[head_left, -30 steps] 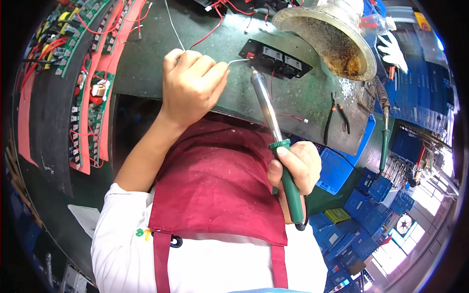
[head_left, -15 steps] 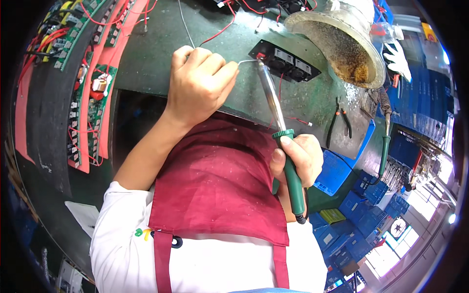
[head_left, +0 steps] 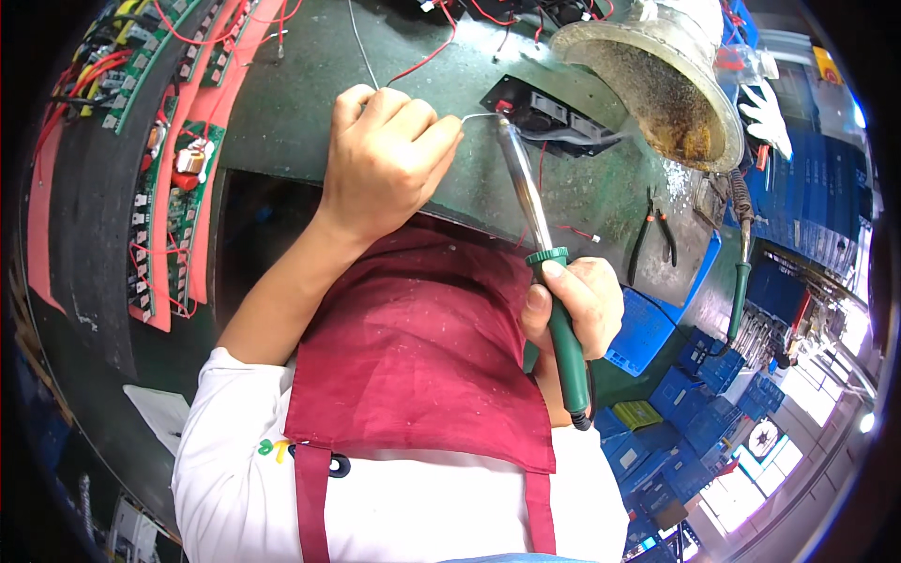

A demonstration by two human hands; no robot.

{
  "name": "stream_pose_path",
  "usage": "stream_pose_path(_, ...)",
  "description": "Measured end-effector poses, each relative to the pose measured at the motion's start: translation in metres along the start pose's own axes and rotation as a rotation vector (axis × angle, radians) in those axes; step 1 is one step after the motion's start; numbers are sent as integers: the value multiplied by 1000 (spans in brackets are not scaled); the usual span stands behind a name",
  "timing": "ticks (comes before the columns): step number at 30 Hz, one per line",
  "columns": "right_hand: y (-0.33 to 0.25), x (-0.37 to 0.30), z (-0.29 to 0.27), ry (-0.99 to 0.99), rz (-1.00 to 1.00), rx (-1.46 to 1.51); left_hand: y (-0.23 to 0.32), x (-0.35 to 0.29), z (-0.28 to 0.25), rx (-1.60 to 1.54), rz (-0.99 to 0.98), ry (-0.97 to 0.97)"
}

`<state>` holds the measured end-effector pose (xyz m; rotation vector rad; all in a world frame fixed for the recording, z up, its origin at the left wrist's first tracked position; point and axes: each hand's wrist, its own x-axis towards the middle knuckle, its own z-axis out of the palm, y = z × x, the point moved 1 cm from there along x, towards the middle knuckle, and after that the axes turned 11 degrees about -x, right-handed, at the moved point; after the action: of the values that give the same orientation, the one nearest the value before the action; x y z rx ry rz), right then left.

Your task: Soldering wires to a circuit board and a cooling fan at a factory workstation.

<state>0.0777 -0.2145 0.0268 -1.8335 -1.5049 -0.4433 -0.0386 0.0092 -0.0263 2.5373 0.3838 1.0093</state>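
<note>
My right hand point(head_left: 584, 310) grips the green handle of a soldering iron point(head_left: 526, 178), its hot end pointing up and away. My left hand point(head_left: 383, 164) is closed on a thin strand of solder wire point(head_left: 477, 115), whose free end reaches the iron's tip. Both meet beside a small red part at the left end of a black panel module point(head_left: 549, 117) lying on the bench. Wisps of smoke seem to hang over the module's right end. From my left fist the strand also runs up toward the far edge of the bench.
A large, dirty metal fume hood point(head_left: 662, 89) stands at the far right. Pliers with orange-black handles point(head_left: 650, 239) lie on the bench, and a second soldering iron point(head_left: 740, 272) rests right of them. Green circuit boards point(head_left: 174, 211) on pink strips line the left. Red wires cross the far bench.
Smoke now blurs the module's right side. The iron, the solder and both hands have shifted very slightly right; the grips are the same.
</note>
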Motion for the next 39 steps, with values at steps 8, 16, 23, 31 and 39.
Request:
stream_pose_path(8,0,0,-5,13,-16,14,1,0,1,-24,-14,41)
stream_pose_path(16,-6,5,-10,47,-54,-2,1,1,1,0,-12,19)
stream_pose_path(23,-8,8,-6,-25,-89,-48,2,2,3,-14,-15,8)
stream_pose_path(31,-11,13,-4,-67,-113,-82,0,3,5,13,-5,16)
stream_pose_path(39,-12,13,-3,-78,-118,-97,0,2,6,15,-4,18)
